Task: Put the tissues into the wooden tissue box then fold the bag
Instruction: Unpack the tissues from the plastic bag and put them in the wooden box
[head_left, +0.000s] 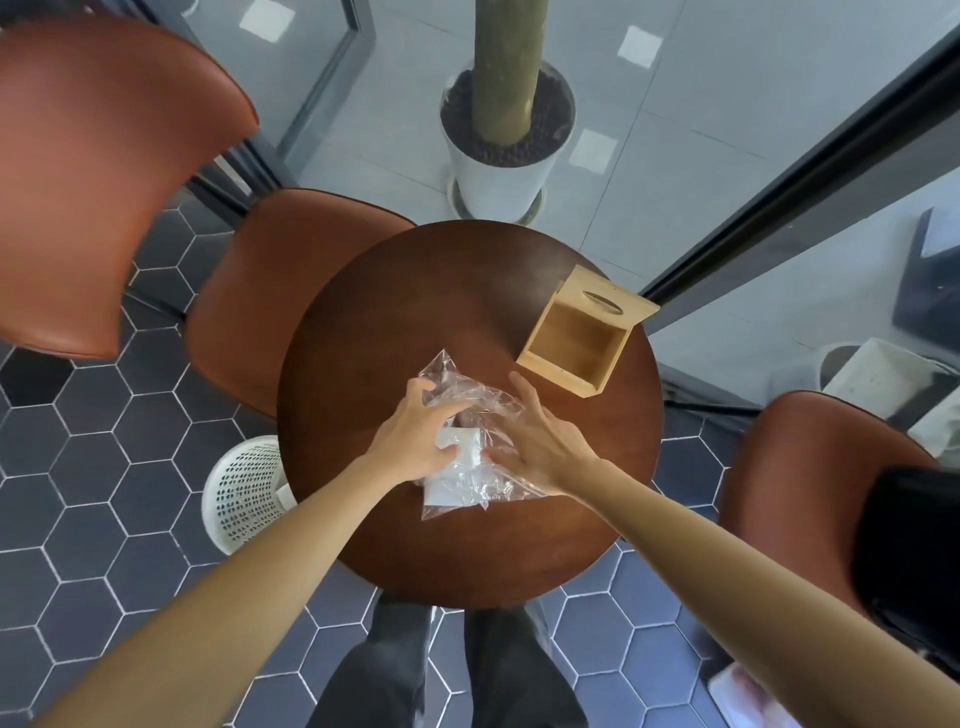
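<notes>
A crumpled clear plastic bag (457, 384) lies in the middle of the round wooden table (395, 312). White tissues (457, 480) show through it between my hands. My left hand (415, 431) grips the bag's left side, fingers curled into the plastic. My right hand (540, 441) touches the bag's right side with fingers spread and nearly straight. The wooden tissue box (579, 343) stands to the upper right of the bag, empty inside, its lid (605, 299) with an oval slot swung back.
Brown chairs stand at the left (104, 182), behind the table (270, 291) and at the right (810, 467). A white perforated bin (244, 493) sits under the table's left edge. A white plant pot (504, 171) stands beyond glass panels.
</notes>
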